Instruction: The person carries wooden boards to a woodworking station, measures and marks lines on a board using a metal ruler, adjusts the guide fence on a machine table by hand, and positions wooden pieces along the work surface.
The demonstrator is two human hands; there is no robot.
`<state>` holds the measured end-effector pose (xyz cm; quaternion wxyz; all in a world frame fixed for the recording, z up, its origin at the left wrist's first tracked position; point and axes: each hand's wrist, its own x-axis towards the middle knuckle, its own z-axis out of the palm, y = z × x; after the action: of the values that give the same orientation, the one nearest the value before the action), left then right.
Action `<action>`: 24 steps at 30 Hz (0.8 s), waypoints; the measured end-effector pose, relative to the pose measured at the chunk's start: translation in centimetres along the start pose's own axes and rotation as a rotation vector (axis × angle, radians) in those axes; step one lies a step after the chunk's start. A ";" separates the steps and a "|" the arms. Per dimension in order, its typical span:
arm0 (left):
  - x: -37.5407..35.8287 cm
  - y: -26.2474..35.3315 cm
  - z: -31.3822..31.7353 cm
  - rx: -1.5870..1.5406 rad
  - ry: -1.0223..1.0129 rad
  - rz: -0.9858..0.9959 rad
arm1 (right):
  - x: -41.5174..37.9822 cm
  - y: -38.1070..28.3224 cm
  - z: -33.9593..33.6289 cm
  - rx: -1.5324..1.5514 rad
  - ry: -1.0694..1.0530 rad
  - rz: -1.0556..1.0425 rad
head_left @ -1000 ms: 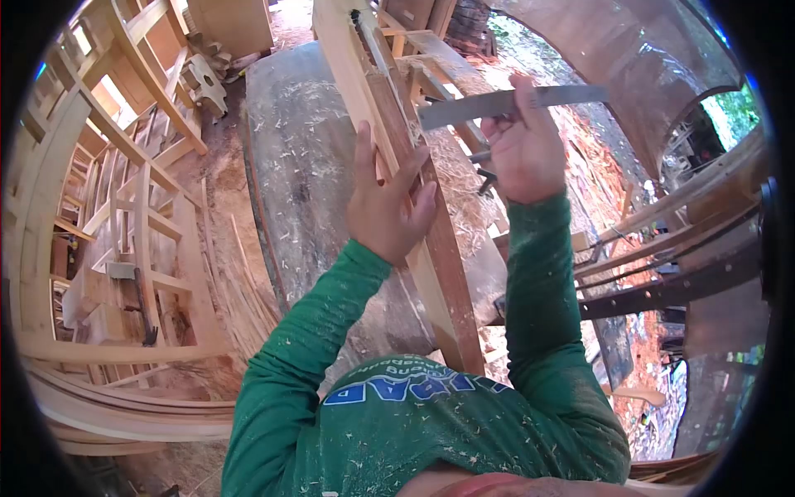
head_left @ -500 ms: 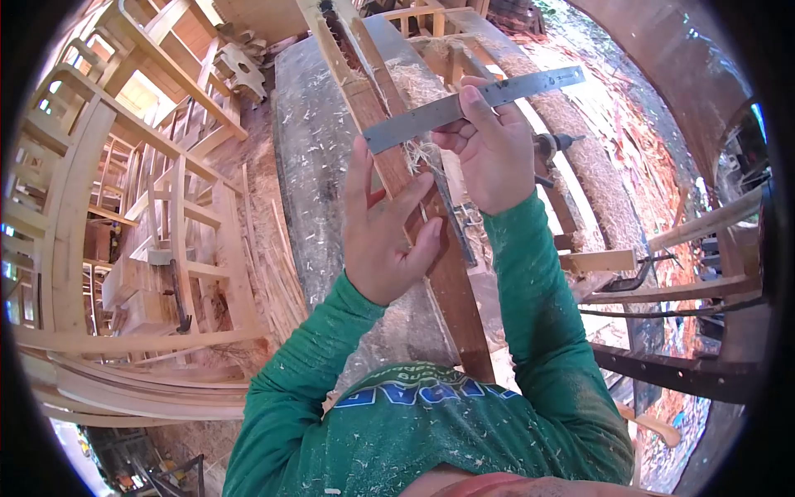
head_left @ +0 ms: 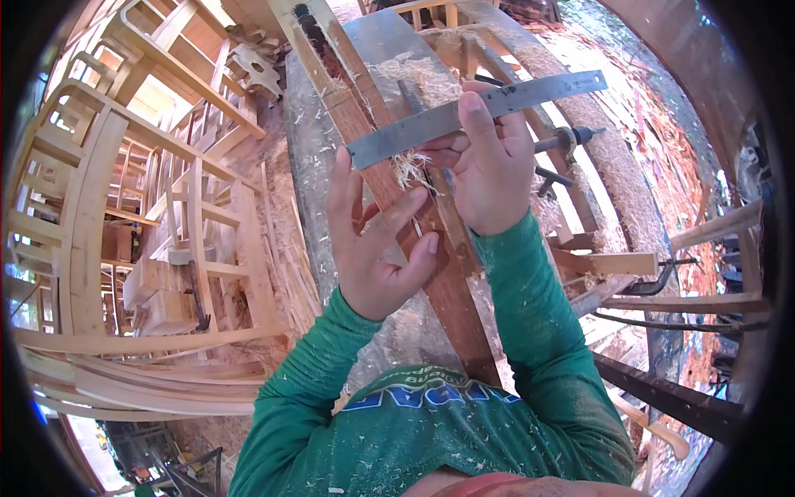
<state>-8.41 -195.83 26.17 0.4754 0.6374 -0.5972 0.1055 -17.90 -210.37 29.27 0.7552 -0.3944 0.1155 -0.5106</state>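
Observation:
My right hand point(head_left: 497, 161) pinches a flat metal strip point(head_left: 431, 124) between thumb and fingers. The strip is long and grey, has a small hole near its right end, and is held slantwise above the wood. At its left end, my left hand point(head_left: 377, 248) is open with the fingers spread, the index fingertip right at the strip's corner. Below both hands runs a reddish-brown wooden beam point(head_left: 455, 311) with a long groove in its far part. Curled wood shavings point(head_left: 410, 170) cluster under the strip, between the hands.
The beam lies over a grey worktable point(head_left: 319, 178) strewn with shavings. Pale wooden frames point(head_left: 199, 240) stand at the left, with curved boards point(head_left: 157, 389) below them. On the right are a metal spindle point(head_left: 571, 141), a clamp point(head_left: 658, 277) and a dark bar point(head_left: 671, 389).
The view has shifted a little, so the surroundings sit farther right. The strip's left end is slightly lower and farther left in view. Both hands keep nearly the same pose.

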 end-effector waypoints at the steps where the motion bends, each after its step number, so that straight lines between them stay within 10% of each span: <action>1: 0.0 0.0 0.0 -0.011 -0.001 -0.011 | 0.0 0.0 0.1 0.000 0.005 0.000; 24: 0.0 -0.6 0.3 -0.097 0.032 -0.026 | 0.3 0.1 0.0 -0.060 0.010 -0.024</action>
<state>-8.00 -196.11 25.70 0.5165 0.6194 -0.5858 0.0803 -17.65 -210.59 29.27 0.7361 -0.4159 0.1298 -0.5179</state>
